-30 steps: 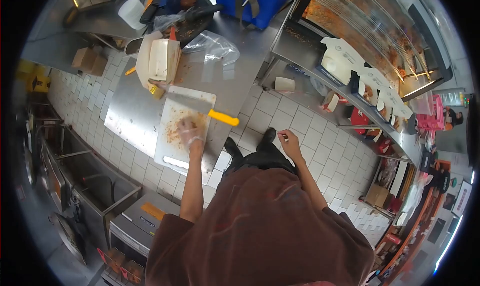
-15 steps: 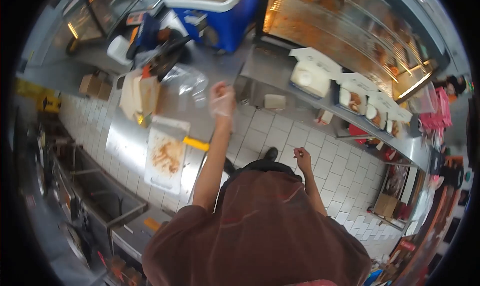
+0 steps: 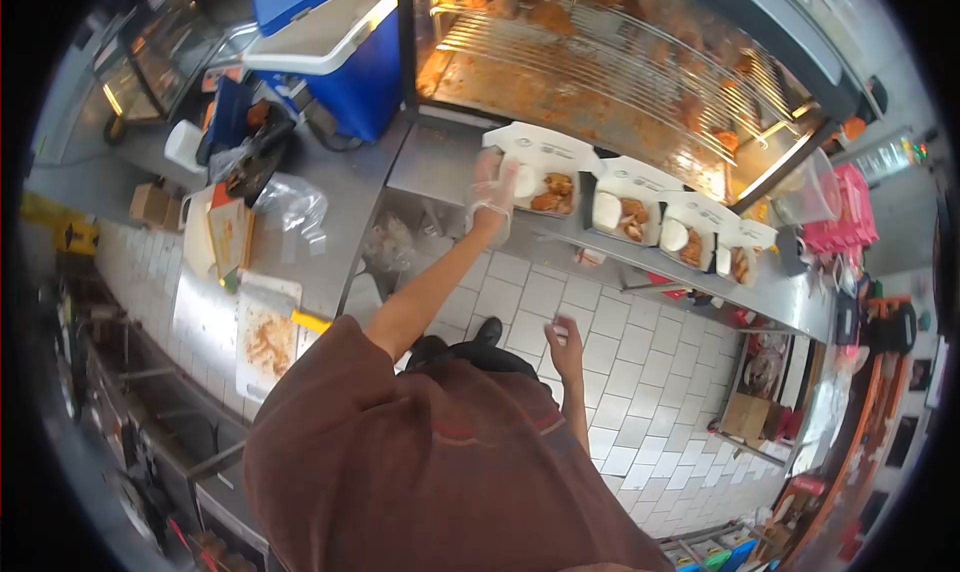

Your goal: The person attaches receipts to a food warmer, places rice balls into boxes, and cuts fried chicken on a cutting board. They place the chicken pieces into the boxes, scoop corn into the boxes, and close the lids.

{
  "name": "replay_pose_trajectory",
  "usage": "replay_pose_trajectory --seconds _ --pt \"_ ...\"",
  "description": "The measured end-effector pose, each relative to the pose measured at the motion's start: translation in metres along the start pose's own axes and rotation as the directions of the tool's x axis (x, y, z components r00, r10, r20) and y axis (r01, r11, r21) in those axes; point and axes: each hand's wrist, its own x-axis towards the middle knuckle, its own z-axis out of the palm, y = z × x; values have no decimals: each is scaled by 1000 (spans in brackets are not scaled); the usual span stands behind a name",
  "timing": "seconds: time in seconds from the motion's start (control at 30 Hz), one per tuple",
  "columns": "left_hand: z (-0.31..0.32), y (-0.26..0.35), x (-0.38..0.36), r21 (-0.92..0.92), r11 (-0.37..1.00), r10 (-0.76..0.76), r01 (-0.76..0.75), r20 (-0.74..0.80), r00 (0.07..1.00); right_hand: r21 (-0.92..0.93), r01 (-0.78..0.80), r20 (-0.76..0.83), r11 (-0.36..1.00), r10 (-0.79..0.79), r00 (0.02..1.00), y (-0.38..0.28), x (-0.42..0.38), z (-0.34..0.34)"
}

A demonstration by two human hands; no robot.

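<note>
My left hand (image 3: 491, 200), in a clear plastic glove, reaches to the left end of the leftmost open takeaway box (image 3: 545, 152). Its fingers are stretched out at the rim, beside a rounded white portion (image 3: 524, 182). Browned chicken pieces (image 3: 555, 194) lie in the right part of that box. To its right, more open boxes (image 3: 625, 215) stand in a row along the steel shelf (image 3: 440, 162), each with white and brown food. Bare and loosely curled, my right hand (image 3: 563, 344) hangs over the tiled floor, thumb apart from the fingers.
A lit glass food warmer (image 3: 600, 82) with wire racks stands behind the boxes. On the left bench are a blue cooler (image 3: 345, 92), a stained white cutting board (image 3: 270, 342), a yellow-handled knife (image 3: 310, 321) and plastic bags (image 3: 290, 207). A pink basket (image 3: 840, 207) sits at the right.
The view has swung right. My left hand has moved from near the bench to the leftmost box, its fingers straightening. Brown pieces now show in that box. My right hand still hangs low.
</note>
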Motion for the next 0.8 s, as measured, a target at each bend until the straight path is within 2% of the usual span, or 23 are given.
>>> replay_pose_trajectory --seconds 0.03,0.07,0.1,0.13,0.17,0.2,0.23,0.3,0.33,0.37,0.4,0.43,0.47,0.53,0.57,0.6,0.63,0.67,0.7,0.73,0.77,0.8 --pt "-8 -6 -10 -349 936 -176 38 -372 911 -17 138 10 990 -137 990 -33 14 15" --pt "-28 21 -28 -161 978 -194 133 -461 866 -29 275 32 961 -274 961 -63 27 32" --pt "-41 34 -38 -155 976 -210 152 -507 836 12 334 35 943 -334 942 -104 37 50" --pt "-50 44 -45 -200 948 -317 248 -519 794 54 395 40 917 -397 917 -138 48 68" --pt "-59 46 -50 -254 909 -417 330 -528 740 -57 549 -1 834 -550 835 -159 67 88" --pt "-70 44 -57 -290 925 -371 246 -541 755 -162 683 -30 712 -695 718 -175 80 110" --pt "-83 35 -63 -282 931 -355 232 -549 756 -121 711 23 693 -714 700 -183 87 129" --pt "-112 19 -74 -236 956 -284 176 -584 760 27 567 75 823 -567 820 -198 103 168" --pt "-123 15 -85 -200 970 -235 141 -603 762 62 590 141 805 -593 793 -209 107 185" --pt "-131 17 -97 -203 969 -241 140 -660 712 89 493 243 865 -499 832 -220 110 200" --pt "-135 22 -107 -359 933 -272 30 -645 714 89 388 338 917 -395 854 -230 107 216" --pt "-139 20 -116 -500 862 -288 -86 -622 728 96 407 385 909 -411 827 -233 102 233" --pt "-150 13 -129 -496 862 -293 -103 -654 697 135 442 409 887 -456 790 -231 98 251" --pt "-179 -18 -160 -341 940 -241 13 -637 732 190 506 473 841 -530 704 -221 93 286" --pt "-205 1 -184 -269 954 -257 134 -497 829 197 521 481 830 -545 687 -211 91 309" --pt "-231 25 -211 -171 955 -287 242 -336 897 221 584 494 781 -606 623 -199 89 334" --pt "-238 29 -230 -96 985 -173 146 -417 892 246 639 499 729 -660 561 -197 84 353" --pt "-243 32 -250 -10 998 -56 58 -479 876 184 598 615 780 -566 550 -208 73 365" --pt "-258 46 -267 -154 984 -139 85 -379 915 113 552 707 826 -457 539 -219 60 375" --pt "-275 62 -282 -283 950 -205 132 -246 947 109 425 752 898 -354 556 -210 52 399" --pt "-287 74 -291 -348 920 -269 179 -229 936 107 288 777 952 -261 573 -206 51 425" --pt "-294 80 -298 -403 885 -326 232 -183 927 59 134 828 989 -124 547 -224 45 434"
